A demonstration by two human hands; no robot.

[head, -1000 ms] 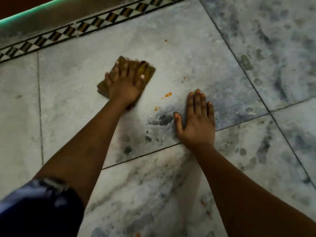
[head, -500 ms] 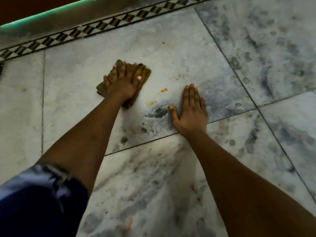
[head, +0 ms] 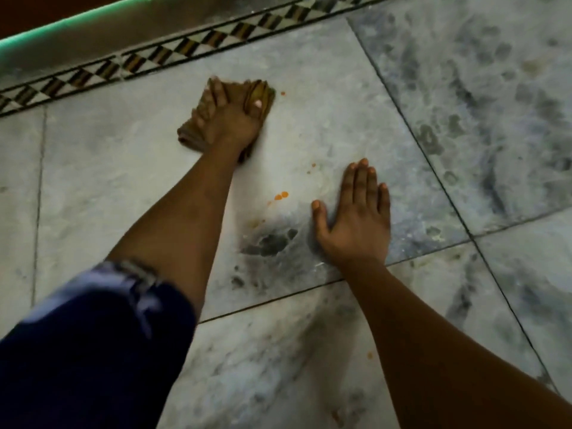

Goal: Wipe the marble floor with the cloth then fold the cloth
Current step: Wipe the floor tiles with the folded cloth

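Your left hand [head: 230, 122] presses the cloth [head: 198, 131] flat, right hand [head: 356, 218] open on the marble floor [head: 325, 125]; orange spots [head: 281, 196] remain, folding not begun.

Dim, soft indoor light, slight motion blur, wide-angle edge distortion

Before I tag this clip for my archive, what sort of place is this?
Probably an indoor room's floor, near its edge: large veined marble floor slabs, a patterned inlay border under a raised ledge, and orange spots being wiped with a cloth.
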